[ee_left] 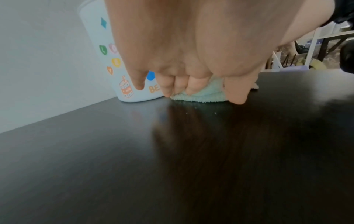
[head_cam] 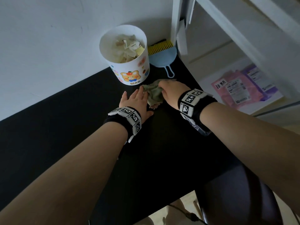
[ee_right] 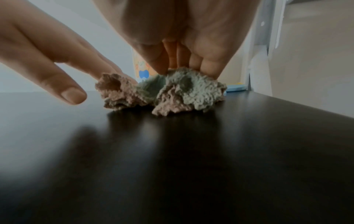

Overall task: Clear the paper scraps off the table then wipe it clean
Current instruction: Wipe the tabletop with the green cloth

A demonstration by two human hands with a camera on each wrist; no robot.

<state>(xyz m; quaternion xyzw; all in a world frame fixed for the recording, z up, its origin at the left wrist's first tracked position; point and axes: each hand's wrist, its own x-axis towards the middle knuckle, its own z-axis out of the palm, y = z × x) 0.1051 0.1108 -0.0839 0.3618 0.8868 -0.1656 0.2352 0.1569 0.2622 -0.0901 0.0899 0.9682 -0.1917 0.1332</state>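
Both my hands are on the black table (head_cam: pixel 68 127). My left hand (head_cam: pixel 136 101) lies fairly flat, fingers extended, fingertips touching the near-left edge of the crumpled green-and-pink cloth (head_cam: pixel 153 93). My right hand (head_cam: pixel 172 93) is on top of the cloth, fingers curled, pinching it. Beyond: white bin (head_cam: pixel 128 56) holding paper scraps (head_cam: pixel 129 47), with the blue dustpan (head_cam: pixel 164 60) and yellow brush (head_cam: pixel 159 47) just right of it.

Head view looks down over bench (head_cam: pixel 65 127); both wrist views sit low, close, facing forward, sharing cloth (ee_right: pixel 162 91) and bin (ee_left: pixel 122 84).
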